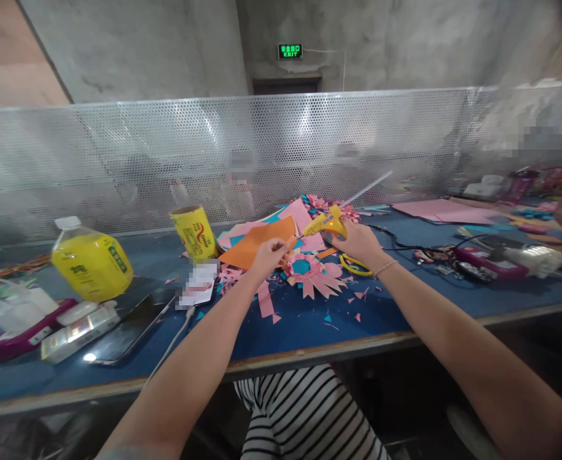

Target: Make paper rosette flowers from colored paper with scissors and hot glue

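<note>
My right hand is wrapped round a yellow hot glue gun, with a long clear glue stick poking out of its back end. The gun's nozzle points left, close to the fingertips of my left hand. Those fingers pinch a small piece of orange paper. Just below lies a pink paper flower with a blue centre. A larger orange sheet rests behind my left hand, over pink and blue paper. Yellow-handled scissors lie beneath my right wrist.
Left stand a yellow cardboard tube and a bottle of yellow liquid; phones lie nearer. Pink sheets and a purple tissue pack sit right. Paper scraps litter the blue table. A perforated metal screen stands behind.
</note>
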Demonstrator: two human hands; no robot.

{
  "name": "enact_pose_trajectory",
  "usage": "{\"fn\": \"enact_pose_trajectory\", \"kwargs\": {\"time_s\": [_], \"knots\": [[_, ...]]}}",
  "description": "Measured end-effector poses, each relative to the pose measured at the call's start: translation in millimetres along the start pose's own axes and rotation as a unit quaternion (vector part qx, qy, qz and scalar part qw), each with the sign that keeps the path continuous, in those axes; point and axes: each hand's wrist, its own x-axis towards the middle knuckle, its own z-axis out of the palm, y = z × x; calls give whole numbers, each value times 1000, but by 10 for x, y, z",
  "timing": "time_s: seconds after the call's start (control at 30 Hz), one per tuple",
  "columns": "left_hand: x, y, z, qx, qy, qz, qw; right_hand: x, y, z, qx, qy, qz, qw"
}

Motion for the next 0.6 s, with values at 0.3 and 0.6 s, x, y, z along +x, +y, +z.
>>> {"fn": "enact_pose_trajectory", "kwargs": {"time_s": [0.3,0.6], "knots": [[-2,64,-19,-30,38,4,999,97,235,40,44,-26,87,995],[-14,81,-17,-6,28,-43,999,152,1238,184,95,-18,388,917]]}}
